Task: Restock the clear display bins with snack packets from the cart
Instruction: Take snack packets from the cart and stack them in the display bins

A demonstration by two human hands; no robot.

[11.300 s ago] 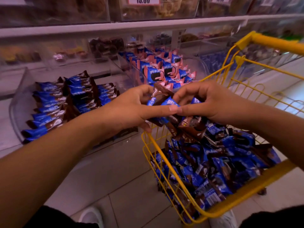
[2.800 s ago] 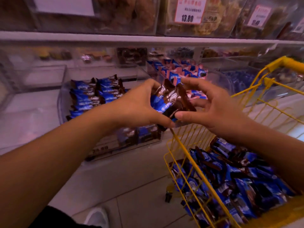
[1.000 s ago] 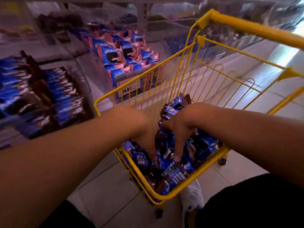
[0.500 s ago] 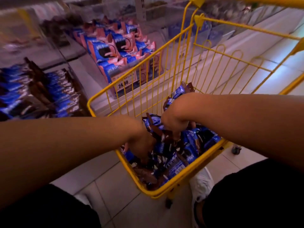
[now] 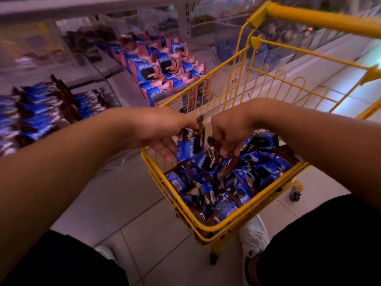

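The snack packets (image 5: 224, 178), blue and brown foil wrappers, lie in a loose heap in the near end of the yellow cart (image 5: 208, 229), pointing every way with no common direction, which suits a load that was tipped in rather than stacked. Above the heap, both hands hang over the basket, wrists up and fingers down. The left hand (image 5: 165, 134) has its fingers curled round a small bunch of packets (image 5: 188, 146), which dangle roughly upright with their long axes close to vertical, crimped ends at top and bottom, probably because they are gripped by their upper ends and left to hang. The right hand (image 5: 227, 131), just beside it, has its fingers bent down onto a brown packet end (image 5: 214, 142) at the top of the heap; it seems to pinch it, though blur hides the fingertips. The hands sit close together, likely so that packets can be gathered into one bundle. To the far left, on the shelf, the clear display bin (image 5: 41, 112) holds matching blue and brown packets laid in rows. Beyond it, another bin holds pink and blue packets (image 5: 162, 67).
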